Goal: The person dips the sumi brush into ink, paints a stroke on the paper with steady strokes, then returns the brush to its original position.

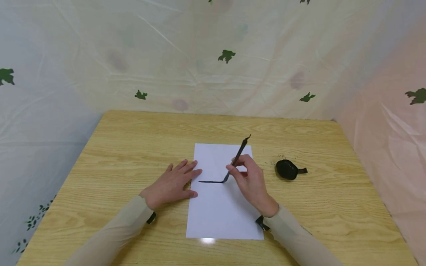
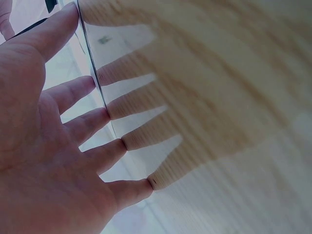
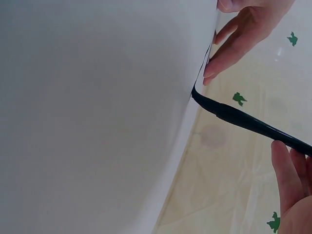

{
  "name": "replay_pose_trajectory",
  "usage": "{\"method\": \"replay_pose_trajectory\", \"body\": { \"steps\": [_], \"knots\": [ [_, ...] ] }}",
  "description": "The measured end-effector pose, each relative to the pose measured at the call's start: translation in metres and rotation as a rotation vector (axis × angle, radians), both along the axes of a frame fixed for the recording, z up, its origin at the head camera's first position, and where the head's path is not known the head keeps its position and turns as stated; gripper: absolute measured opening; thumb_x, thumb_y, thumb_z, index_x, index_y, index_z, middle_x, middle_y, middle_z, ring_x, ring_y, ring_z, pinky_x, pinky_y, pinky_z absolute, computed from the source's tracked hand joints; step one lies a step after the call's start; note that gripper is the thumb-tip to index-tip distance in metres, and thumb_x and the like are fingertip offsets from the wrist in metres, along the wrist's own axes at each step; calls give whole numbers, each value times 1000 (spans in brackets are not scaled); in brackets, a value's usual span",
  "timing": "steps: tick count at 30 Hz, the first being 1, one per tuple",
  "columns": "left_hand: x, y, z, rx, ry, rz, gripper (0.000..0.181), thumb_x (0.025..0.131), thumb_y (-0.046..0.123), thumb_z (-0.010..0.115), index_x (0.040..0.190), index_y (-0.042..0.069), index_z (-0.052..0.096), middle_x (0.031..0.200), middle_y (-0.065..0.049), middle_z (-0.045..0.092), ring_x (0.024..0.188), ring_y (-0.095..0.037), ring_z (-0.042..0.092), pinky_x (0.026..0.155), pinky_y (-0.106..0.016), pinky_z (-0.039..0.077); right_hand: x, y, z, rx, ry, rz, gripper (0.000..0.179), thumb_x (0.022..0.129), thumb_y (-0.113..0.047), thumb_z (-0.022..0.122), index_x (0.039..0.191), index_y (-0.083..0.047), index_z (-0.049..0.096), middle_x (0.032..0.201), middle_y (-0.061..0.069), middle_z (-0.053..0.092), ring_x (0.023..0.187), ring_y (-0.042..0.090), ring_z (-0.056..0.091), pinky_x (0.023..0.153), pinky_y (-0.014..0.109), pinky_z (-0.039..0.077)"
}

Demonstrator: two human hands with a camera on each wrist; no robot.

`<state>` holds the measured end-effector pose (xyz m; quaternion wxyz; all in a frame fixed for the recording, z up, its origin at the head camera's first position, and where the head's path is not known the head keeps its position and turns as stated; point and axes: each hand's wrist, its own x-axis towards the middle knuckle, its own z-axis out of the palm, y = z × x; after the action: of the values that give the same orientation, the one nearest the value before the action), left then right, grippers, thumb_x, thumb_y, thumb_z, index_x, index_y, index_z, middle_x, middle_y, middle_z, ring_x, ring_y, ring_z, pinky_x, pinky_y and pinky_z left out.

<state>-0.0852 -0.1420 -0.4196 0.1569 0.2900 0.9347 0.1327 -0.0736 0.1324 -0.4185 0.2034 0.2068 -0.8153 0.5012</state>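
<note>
A black brush (image 1: 238, 154) is pinched between the thumb and fingers of my right hand (image 1: 252, 183). Its bent, inked tip meets the white paper (image 1: 221, 218) at the right end of a thin black horizontal line (image 1: 210, 181). In the right wrist view the brush (image 3: 243, 119) slants down to the sheet, bristles bending at the surface. My left hand (image 1: 174, 184) lies spread, with fingertips and thumb on the paper's left edge. Seen from the left wrist, the fingers (image 2: 100, 122) are straight and apart, their tips down on the surface.
A small black ink dish (image 1: 287, 170) with a short handle sits right of the paper, dark specks on the wood beside it. Beneath everything is a wood-grain table (image 1: 133, 140). Pale curtains (image 1: 186, 48) with green leaf shapes hang behind and at both sides.
</note>
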Motion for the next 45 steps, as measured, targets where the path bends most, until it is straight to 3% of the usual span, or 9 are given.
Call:
{"method": "replay_pose_trajectory", "body": {
  "steps": [15, 45],
  "knots": [
    [1, -2, 2, 6, -9, 2, 74, 96, 47, 72, 158, 17, 45, 169, -9, 29, 157, -39, 18, 116, -73, 19, 0, 3, 2, -16, 29, 0, 24, 87, 3, 80, 102, 0, 61, 97, 12, 68, 92, 27, 73, 66, 18, 58],
    [3, -3, 5, 17, -3, -10, 74, 96, 45, 72, 159, 16, 45, 169, -9, 28, 157, -39, 18, 116, -73, 20, 2, 14, 1, -15, 32, -18, 24, 87, 3, 79, 103, 0, 61, 97, 11, 68, 92, 27, 74, 68, 17, 57]
  ]
}}
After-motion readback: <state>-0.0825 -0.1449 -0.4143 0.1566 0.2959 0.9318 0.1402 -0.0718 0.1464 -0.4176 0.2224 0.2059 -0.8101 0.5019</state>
